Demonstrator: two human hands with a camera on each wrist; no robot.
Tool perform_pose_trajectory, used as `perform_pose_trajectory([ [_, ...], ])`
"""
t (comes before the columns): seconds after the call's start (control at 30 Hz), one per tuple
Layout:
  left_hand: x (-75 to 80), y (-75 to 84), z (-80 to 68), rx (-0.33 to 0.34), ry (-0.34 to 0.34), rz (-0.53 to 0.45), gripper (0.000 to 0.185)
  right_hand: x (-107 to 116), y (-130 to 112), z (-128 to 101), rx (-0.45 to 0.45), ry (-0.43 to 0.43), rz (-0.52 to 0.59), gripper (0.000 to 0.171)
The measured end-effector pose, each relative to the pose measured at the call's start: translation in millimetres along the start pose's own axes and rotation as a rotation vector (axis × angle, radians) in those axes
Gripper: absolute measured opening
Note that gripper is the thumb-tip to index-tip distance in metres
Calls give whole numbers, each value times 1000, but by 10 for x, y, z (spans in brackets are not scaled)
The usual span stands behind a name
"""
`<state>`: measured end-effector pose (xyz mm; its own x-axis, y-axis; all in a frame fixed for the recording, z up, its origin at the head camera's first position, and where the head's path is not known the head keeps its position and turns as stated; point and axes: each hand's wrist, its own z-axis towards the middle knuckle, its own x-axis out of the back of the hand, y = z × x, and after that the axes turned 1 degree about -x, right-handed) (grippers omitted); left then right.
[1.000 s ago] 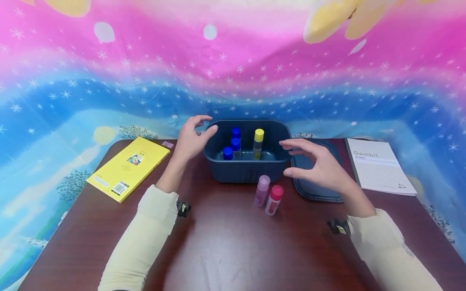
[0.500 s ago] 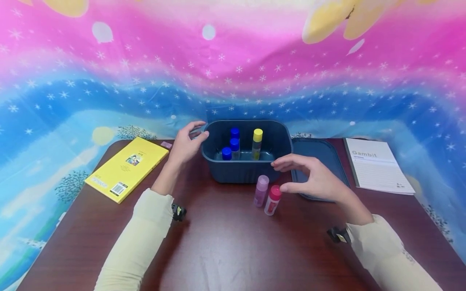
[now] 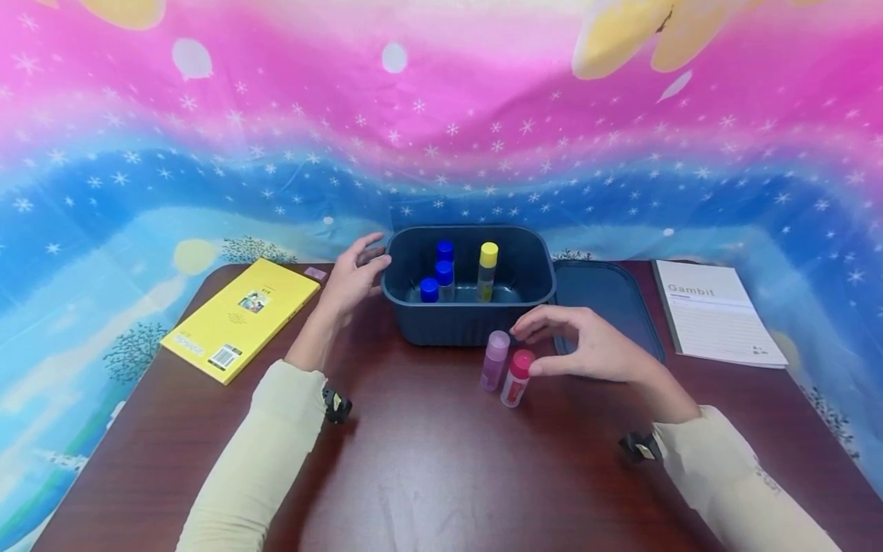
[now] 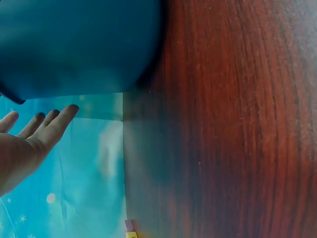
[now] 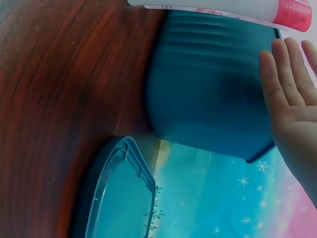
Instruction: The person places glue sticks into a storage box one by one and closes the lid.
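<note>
A dark blue-grey plastic box stands at the back middle of the table. Inside it are a yellow-capped tube and several blue-capped tubes, all upright. My left hand is beside the box's left end, fingers spread and holding nothing. In front of the box stand a purple tube and a red-capped white tube like a glue stick, also seen as a tube in the right wrist view. Over their right side, my right hand has its thumb close to the red cap; contact cannot be told.
A dark lid lies right of the box, partly behind my right hand. Farther right is a white notebook. A yellow book and a small purple eraser-like block lie at the left. A patterned cloth hangs behind the table.
My right hand has come down and to the left, from the box's right end to the red-capped tube. The left hand has drawn slightly down and left from the box rim.
</note>
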<state>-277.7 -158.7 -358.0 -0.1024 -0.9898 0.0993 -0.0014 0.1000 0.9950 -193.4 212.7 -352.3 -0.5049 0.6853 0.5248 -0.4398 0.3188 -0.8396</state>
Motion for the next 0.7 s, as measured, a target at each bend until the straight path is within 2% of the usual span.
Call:
perform_pose_trajectory([
  [0.13,-8,-8,12,30,-13,-53,55,-16,17,7,-21,-34,34,41],
  [0.33,-19,-5,8,71,-42,-122,51,-38,41,11,-33,-57,28,40],
  [0.57,-22,-37,8,68,-63,-180,50,-46,85,0,-3,-73,48,34],
  [0.7,-30,-50,3,67,-68,-200,51,-50,85,-4,-15,-79,65,32],
])
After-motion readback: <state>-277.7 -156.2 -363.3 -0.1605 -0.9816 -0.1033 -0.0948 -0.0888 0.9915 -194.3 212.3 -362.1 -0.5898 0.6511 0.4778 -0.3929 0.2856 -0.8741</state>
